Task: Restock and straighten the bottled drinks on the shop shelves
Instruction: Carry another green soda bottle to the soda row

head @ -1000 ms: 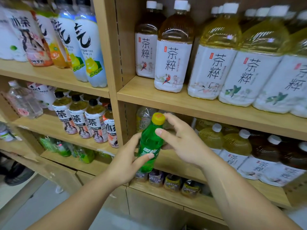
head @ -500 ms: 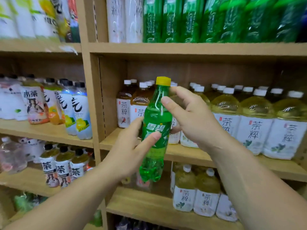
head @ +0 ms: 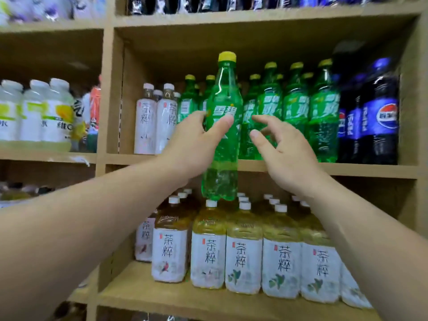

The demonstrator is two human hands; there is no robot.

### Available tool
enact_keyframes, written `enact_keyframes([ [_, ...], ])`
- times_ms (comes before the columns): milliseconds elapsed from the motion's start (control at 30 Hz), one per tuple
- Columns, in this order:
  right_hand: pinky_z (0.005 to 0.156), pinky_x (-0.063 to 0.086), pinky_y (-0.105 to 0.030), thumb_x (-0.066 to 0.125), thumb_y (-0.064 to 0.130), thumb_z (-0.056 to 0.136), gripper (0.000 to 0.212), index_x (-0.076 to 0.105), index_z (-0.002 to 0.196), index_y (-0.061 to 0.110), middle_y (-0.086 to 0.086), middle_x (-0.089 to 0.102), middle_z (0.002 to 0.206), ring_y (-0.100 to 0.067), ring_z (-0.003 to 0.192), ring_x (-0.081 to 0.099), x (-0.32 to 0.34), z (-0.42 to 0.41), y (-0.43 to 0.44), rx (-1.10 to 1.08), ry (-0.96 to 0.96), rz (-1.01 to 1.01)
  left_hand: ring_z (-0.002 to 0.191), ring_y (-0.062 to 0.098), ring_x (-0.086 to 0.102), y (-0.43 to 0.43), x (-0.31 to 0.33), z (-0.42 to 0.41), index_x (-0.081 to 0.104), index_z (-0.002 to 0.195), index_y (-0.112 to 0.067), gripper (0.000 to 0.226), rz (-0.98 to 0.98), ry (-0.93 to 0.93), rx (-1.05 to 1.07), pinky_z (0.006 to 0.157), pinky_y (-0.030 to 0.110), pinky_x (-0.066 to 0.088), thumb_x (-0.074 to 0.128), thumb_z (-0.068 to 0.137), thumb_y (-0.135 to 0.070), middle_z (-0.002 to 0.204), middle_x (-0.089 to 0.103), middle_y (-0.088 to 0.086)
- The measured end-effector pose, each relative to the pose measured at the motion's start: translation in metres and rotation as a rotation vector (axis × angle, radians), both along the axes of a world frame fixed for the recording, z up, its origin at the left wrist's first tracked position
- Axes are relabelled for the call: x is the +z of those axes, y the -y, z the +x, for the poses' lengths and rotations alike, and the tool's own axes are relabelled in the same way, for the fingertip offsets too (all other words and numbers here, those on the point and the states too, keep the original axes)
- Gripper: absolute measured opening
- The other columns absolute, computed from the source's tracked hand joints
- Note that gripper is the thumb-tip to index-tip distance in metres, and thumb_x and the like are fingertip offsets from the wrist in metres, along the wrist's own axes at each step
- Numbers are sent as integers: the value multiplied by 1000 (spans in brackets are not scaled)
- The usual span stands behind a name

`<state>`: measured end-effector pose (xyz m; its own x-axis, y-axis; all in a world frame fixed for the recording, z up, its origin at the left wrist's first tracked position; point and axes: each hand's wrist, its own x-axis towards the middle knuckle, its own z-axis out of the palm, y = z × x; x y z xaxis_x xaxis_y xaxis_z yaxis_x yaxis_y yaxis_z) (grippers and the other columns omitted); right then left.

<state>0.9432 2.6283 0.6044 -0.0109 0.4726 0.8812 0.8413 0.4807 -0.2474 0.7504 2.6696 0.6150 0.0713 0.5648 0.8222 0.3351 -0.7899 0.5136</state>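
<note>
My left hand [head: 194,144] grips a green soda bottle [head: 222,172] with a yellow cap around its label, holding it upright in front of the upper shelf [head: 347,169]. The bottle's base hangs below that shelf's front edge. My right hand [head: 280,154] is just right of the bottle, fingers spread and off it. Behind stands a row of matching green soda bottles [head: 296,117], several deep.
White-labelled tea bottles [head: 155,121] stand left of the green row, dark blue cola bottles [head: 375,117] to its right. Yellow tea bottles [head: 243,258] fill the shelf below. A wooden upright [head: 107,100] divides off the left bay of pale bottles [head: 34,112].
The view and both hands rose by one shelf level. The green bottle went up with my left hand, and my right hand let go of it and opened.
</note>
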Motion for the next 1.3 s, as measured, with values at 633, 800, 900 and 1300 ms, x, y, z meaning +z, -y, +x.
enact_keyframes([
  [633, 104, 46, -53, 55, 72, 89, 85, 6, 157, 55, -2, -27, 167, -40, 154, 14, 12, 88, -39, -607, -35, -198, 75, 21, 51, -74, 75, 70, 42, 138, -8, 68, -134, -30, 198, 57, 35, 38, 43, 100, -65, 94, 52, 6],
  [800, 104, 45, -50, 47, 75, 91, 83, -1, 157, 57, -3, -29, 167, -39, 154, 14, 10, 91, -39, -649, 17, -203, 96, 28, 62, -80, 60, 80, 30, 154, -12, 75, -97, -164, 233, 72, 36, 46, 50, 100, -59, 141, 54, 12],
  [900, 105, 45, -50, 44, 77, 91, 83, -2, 157, 56, -5, -28, 167, -41, 153, 16, 10, 93, -40, -666, 37, -202, 96, 20, 63, -79, 47, 79, 17, 162, -16, 80, -69, -218, 211, 85, 37, 47, 54, 101, -52, 165, 30, 9],
  [1300, 107, 41, -51, 43, 74, 93, 80, -2, 157, 56, -6, -27, 168, -41, 152, 18, 9, 94, -40, -674, 39, -176, 139, 30, 46, -80, 42, 83, 14, 163, -10, 82, -4, -268, 270, 105, 37, 39, 54, 102, -48, 166, 28, 13],
])
